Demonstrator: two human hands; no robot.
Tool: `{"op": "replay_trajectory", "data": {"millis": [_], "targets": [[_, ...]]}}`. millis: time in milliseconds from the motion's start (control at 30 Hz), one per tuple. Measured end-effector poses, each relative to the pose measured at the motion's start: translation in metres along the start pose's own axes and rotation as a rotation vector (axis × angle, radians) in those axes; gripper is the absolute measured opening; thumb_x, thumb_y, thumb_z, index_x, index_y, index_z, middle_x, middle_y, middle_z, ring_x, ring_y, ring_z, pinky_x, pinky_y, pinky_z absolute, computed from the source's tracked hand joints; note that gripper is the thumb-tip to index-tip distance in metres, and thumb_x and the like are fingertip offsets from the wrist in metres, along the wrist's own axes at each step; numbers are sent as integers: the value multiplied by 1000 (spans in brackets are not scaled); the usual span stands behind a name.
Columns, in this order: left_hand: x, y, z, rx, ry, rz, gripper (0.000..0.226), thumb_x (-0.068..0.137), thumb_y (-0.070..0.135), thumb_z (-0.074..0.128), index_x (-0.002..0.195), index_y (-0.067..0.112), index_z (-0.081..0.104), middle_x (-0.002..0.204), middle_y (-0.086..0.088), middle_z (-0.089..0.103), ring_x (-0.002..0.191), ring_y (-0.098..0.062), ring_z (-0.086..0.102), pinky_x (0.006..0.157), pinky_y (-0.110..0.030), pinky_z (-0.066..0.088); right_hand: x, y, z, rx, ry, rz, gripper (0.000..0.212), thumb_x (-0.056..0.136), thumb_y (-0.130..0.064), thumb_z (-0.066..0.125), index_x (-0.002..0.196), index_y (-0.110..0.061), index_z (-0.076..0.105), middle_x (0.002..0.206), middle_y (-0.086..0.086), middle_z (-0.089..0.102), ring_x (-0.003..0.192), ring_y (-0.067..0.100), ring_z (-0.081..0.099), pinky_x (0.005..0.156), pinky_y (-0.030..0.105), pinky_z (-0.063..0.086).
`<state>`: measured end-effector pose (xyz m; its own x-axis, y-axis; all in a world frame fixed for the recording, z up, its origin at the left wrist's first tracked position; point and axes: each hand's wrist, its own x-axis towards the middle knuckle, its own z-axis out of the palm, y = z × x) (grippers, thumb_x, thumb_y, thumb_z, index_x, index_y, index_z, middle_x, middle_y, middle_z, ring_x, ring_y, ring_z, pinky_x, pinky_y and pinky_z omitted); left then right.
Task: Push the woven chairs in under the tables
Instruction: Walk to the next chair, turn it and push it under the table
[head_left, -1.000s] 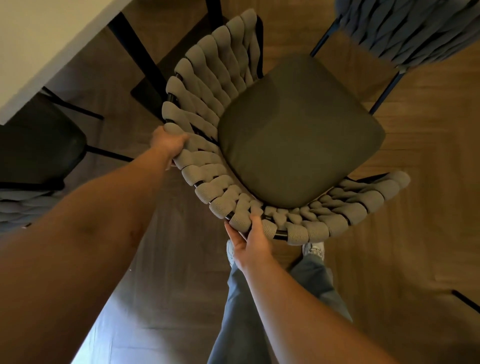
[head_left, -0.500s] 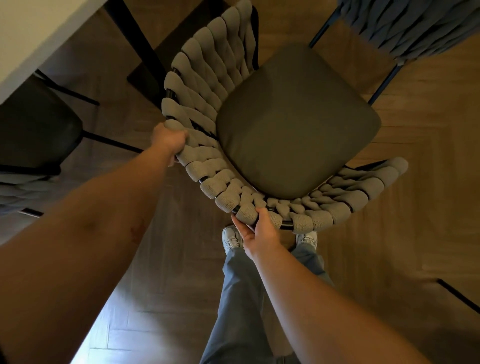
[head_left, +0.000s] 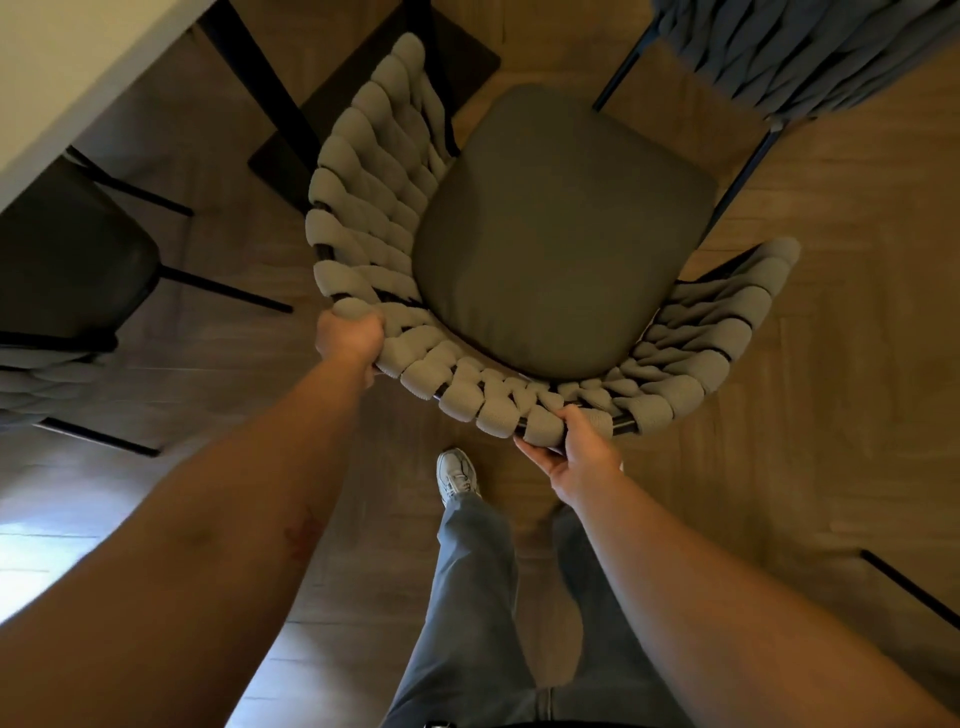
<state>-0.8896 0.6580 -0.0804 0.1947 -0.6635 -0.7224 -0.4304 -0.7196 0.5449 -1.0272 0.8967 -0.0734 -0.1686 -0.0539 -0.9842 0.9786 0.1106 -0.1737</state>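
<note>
A woven chair (head_left: 384, 197) with thick grey braided straps and a dark olive seat cushion (head_left: 561, 228) fills the middle of the view, seen from above. My left hand (head_left: 348, 335) is closed around the woven rim at the chair's left rear corner. My right hand (head_left: 582, 452) grips the curved back rim from below, thumb on top. The white table (head_left: 67, 67) lies at the upper left, its dark leg (head_left: 260, 88) and floor plate just beyond the chair's left arm. The chair's legs are hidden under the seat.
A second chair with a dark seat (head_left: 67, 260) sits partly under the table at the left. A third woven chair (head_left: 810, 57) stands at the upper right on thin black legs. My legs and a grey shoe (head_left: 457, 475) stand behind the chair on wood flooring.
The chair has turned between my hands, so its back rim now faces me more squarely. My right hand has shifted rightward along the rim; my left hand keeps its hold.
</note>
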Motion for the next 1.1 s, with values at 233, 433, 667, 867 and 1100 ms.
{"op": "replay_trajectory", "data": {"millis": [233, 433, 667, 867, 1100], "targets": [[-37, -39, 28, -42, 138, -93, 62, 82, 22, 74, 137, 15, 45, 131, -16, 55, 110, -38, 62, 80, -56, 60, 17, -65, -30, -237, -4, -38, 31, 89, -16, 72, 116, -9, 59, 109, 22, 66, 92, 38, 71, 53, 45, 61], [-73, -63, 61, -162, 192, -168, 64, 84, 24, 74, 137, 9, 42, 127, -16, 56, 104, -35, 64, 78, -53, 62, 24, -129, -37, -456, -38, -55, 18, 91, -18, 70, 100, -7, 59, 104, 21, 63, 87, 38, 70, 42, 41, 59], [-102, -80, 94, -237, 160, -249, 49, 88, 24, 72, 126, 8, 45, 113, -17, 60, 97, -35, 66, 77, -46, 62, 23, -188, -32, -657, 13, -80, 24, 93, -31, 67, 89, -11, 54, 93, 20, 61, 76, 35, 69, 33, 38, 54], [-100, -83, 69, -379, 60, -246, 68, 73, 34, 86, 124, 9, 51, 111, -13, 68, 91, -30, 72, 59, -44, 63, 24, -172, -34, -536, 58, -130, 36, 85, -43, 73, 99, -13, 58, 94, 14, 65, 83, 30, 68, 54, 38, 58], [-46, -34, 15, -268, 104, -50, 84, 76, 37, 83, 144, 26, 34, 120, -1, 53, 88, -20, 60, 46, -33, 55, 31, -119, -18, -183, 20, -144, 28, 84, -28, 78, 91, -24, 51, 88, 11, 62, 79, 31, 64, 77, 57, 56]]}}
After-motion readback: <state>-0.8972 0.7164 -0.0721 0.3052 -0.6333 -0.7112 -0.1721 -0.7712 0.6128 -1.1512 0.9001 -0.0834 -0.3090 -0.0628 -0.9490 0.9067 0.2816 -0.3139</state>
